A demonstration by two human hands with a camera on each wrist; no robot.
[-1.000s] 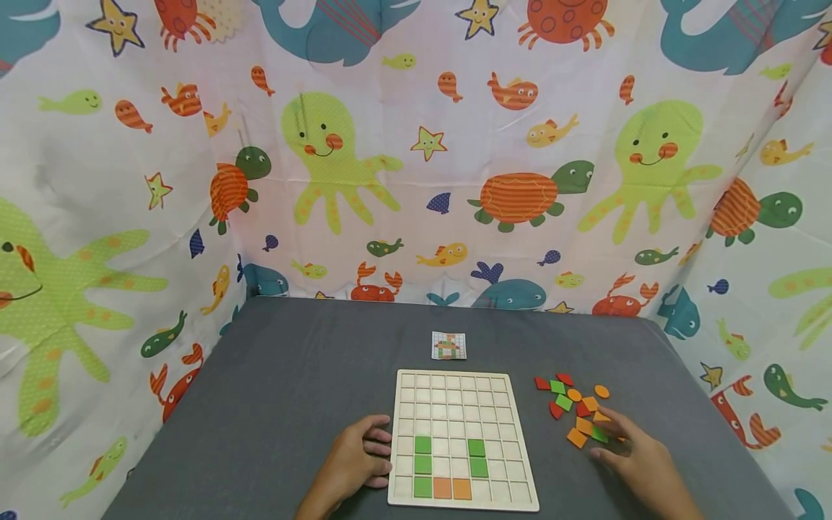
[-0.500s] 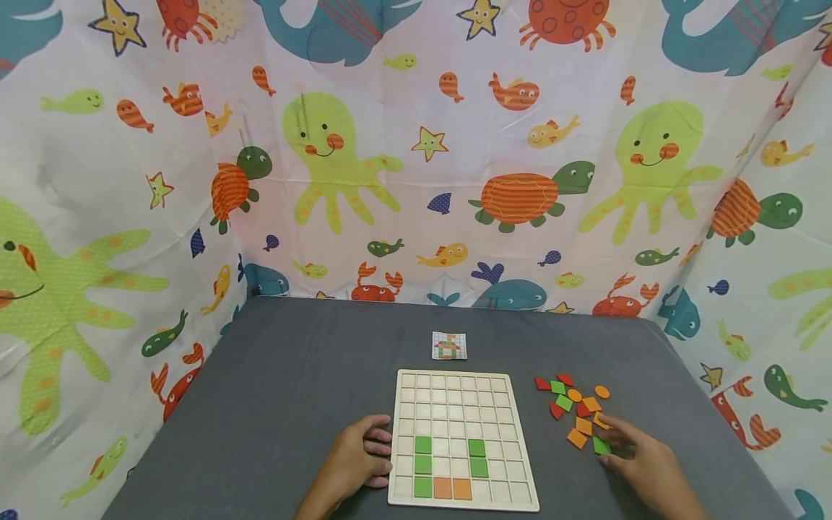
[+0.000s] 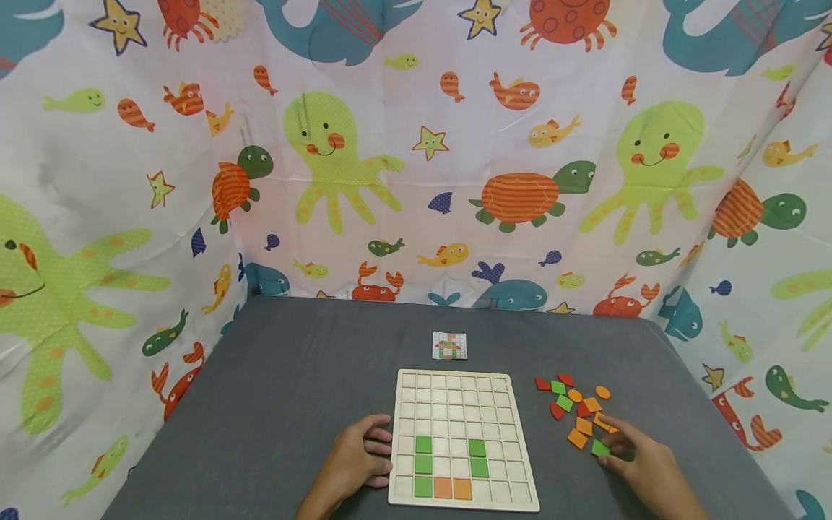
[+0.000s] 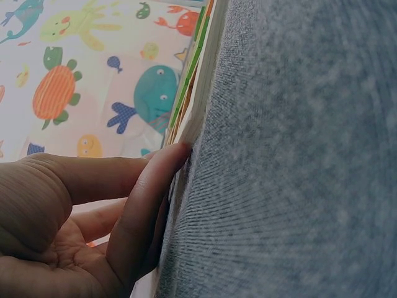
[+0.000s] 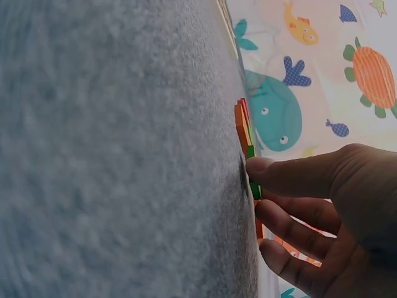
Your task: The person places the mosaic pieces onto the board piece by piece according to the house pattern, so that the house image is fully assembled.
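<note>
Person seated before a gridded board (image 3: 439, 395) on a dark grey table (image 3: 312, 361), head and wrist views. The board lies flat. Its grid carries three green tiles (image 3: 423, 464) in a column at left, the lowest of them in the bottom row, followed there by two orange tiles (image 3: 453, 489); a second pair of green tiles (image 3: 477, 458) stands farther right. The left hand (image 3: 354, 458) rests against the board's left edge, its fingers loosely bent and clasping nothing. The right hand (image 3: 640, 466) reaches into the loose pieces right of the board: its thumb touches a green tile (image 3: 599, 448) lying at the near side of the group, with the fingers bent beyond it; whether the tile is pinched cannot be told. The group also contains orange squares (image 3: 577, 438), orange discs (image 3: 602, 392), red pieces (image 3: 542, 384) and further green pieces (image 3: 564, 403), some touching or overlapping. Behind the board lies a small printed card (image 3: 449, 345); a sea-animal curtain (image 3: 380, 130) surrounds the table.
</note>
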